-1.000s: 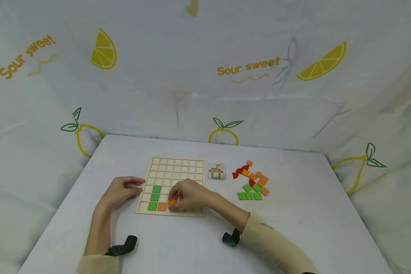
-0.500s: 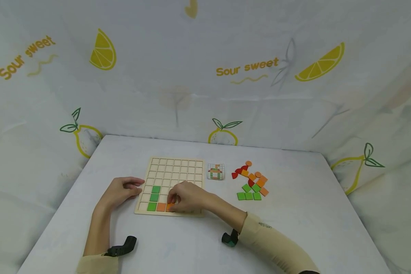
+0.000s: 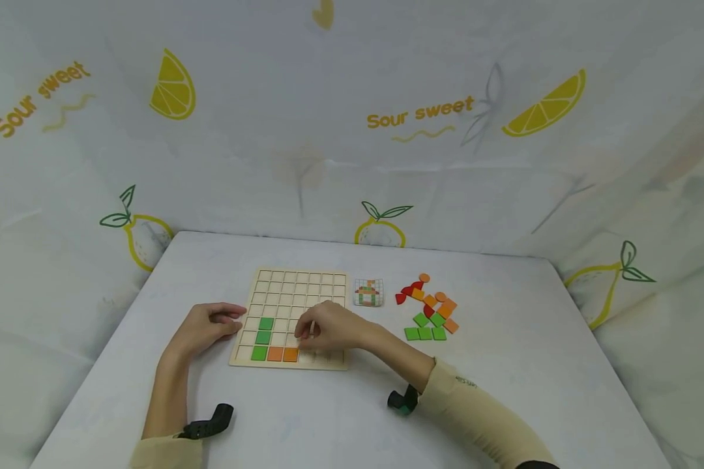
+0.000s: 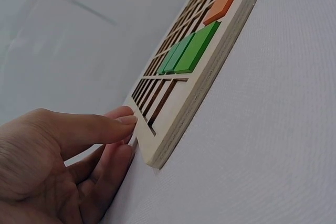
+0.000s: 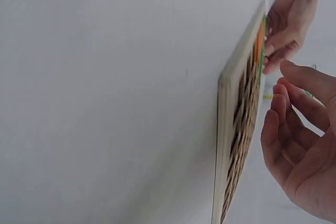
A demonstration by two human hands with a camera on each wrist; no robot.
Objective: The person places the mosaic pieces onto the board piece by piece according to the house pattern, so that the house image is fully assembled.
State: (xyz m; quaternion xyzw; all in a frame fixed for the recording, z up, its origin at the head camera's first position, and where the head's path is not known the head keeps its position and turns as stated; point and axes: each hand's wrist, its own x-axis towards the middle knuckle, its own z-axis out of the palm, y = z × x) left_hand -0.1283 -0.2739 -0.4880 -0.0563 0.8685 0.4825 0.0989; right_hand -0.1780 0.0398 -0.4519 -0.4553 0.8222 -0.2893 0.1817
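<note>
A wooden grid board lies on the table in the head view. Three green square tiles form a column near its left side. Two orange tiles, a paler one and a deeper one, continue the front row. My right hand hovers over the board just right of the deeper orange tile, fingers loosely bent; the right wrist view shows nothing between thumb and fingers. My left hand rests beside the board, its thumb and fingertips at the left edge, as the left wrist view shows.
A small pattern card lies right of the board. Farther right are loose pieces: several green squares, orange squares, orange circles and red pieces. A white printed cloth hangs behind the table.
The deeper orange tile, earlier in my right fingers, now sits flat in the front row. My right hand has let go and moved slightly up and right. The left hand stays put.
</note>
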